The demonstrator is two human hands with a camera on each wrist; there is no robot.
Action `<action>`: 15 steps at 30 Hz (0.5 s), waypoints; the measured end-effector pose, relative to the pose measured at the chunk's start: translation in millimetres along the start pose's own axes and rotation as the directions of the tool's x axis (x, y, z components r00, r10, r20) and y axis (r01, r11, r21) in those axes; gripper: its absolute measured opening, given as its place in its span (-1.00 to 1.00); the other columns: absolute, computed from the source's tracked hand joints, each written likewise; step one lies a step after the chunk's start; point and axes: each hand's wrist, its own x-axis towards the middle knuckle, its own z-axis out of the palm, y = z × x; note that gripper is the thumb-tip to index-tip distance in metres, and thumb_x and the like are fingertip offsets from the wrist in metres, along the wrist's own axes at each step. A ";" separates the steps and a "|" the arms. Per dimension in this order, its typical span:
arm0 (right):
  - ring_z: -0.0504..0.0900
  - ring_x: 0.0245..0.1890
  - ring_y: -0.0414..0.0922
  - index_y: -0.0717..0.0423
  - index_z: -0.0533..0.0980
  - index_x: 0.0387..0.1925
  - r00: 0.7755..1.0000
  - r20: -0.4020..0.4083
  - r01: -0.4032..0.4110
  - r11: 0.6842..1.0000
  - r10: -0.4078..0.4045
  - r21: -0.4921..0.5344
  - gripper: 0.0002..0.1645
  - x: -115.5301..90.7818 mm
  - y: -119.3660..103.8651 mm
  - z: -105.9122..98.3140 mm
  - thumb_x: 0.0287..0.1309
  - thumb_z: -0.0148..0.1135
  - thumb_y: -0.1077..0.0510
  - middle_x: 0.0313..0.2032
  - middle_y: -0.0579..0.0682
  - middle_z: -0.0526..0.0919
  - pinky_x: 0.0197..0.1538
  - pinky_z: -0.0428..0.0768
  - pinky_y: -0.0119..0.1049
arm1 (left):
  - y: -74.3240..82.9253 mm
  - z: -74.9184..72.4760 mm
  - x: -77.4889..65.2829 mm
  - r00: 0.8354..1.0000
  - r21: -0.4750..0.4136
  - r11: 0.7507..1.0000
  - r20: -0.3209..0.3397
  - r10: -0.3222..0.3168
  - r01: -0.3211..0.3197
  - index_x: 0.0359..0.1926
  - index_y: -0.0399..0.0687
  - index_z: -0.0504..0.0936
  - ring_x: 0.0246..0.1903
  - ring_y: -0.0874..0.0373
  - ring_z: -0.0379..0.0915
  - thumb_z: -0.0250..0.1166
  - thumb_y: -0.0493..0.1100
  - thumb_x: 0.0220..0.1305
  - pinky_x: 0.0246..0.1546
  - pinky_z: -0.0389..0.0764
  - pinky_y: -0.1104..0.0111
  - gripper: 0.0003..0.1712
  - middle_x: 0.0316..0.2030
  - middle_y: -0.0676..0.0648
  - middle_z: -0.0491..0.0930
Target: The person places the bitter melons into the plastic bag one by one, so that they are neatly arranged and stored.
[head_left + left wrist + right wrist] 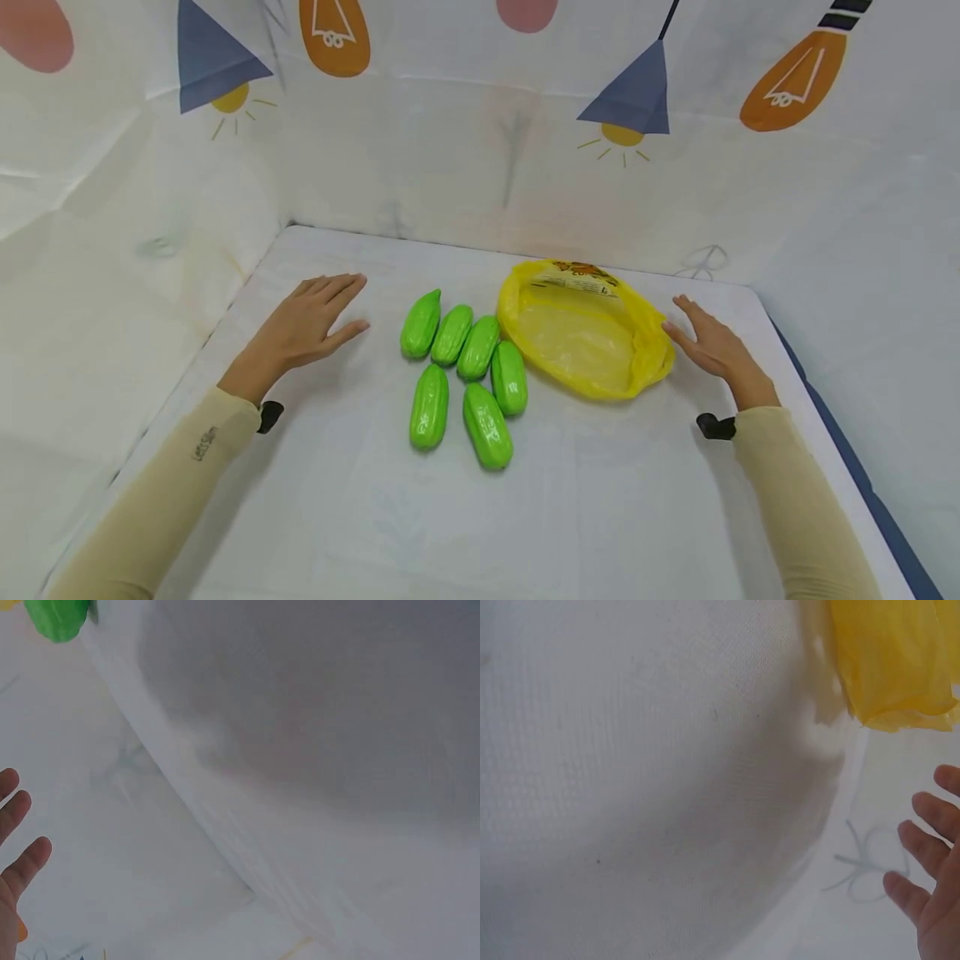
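Observation:
Several shiny green gourd-shaped vegetables (428,408) lie loosely grouped in the middle of the white table. A yellow plastic bag (651,358) lies right behind them, its mouth spread wide and its rim touching or overlapping the nearest ones. Left of the vegetables, my left hand (303,325) hovers with straight fingers and holds nothing. My right hand (712,342) is just right of the bag, fingers extended, thumb tip close by the bag's edge. In the right wrist view, fingers (922,847) show spread apart below the yellow bag (900,660). One green end (56,619) peeks into the left wrist view.
A white sheet (465,150) printed with lamps and bulbs rises behind the table (600,500) and along both sides. The table's back edge runs just behind the bag. A dark blue strip (847,450) shows beyond the right edge.

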 end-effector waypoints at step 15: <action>0.08 0.37 0.44 0.22 -0.09 0.52 0.999 0.034 -0.018 0.984 0.012 0.175 -0.03 4.1 5.8 6.6 0.42 -0.28 -0.38 0.41 0.46 0.09 0.31 0.10 0.46 | 23.9 16.1 -4.6 0.987 -0.040 0.986 -0.015 0.161 -0.162 0.37 -0.25 0.35 0.24 -0.14 0.38 0.07 0.37 0.34 0.31 0.34 -0.04 -0.11 0.28 -0.22 0.44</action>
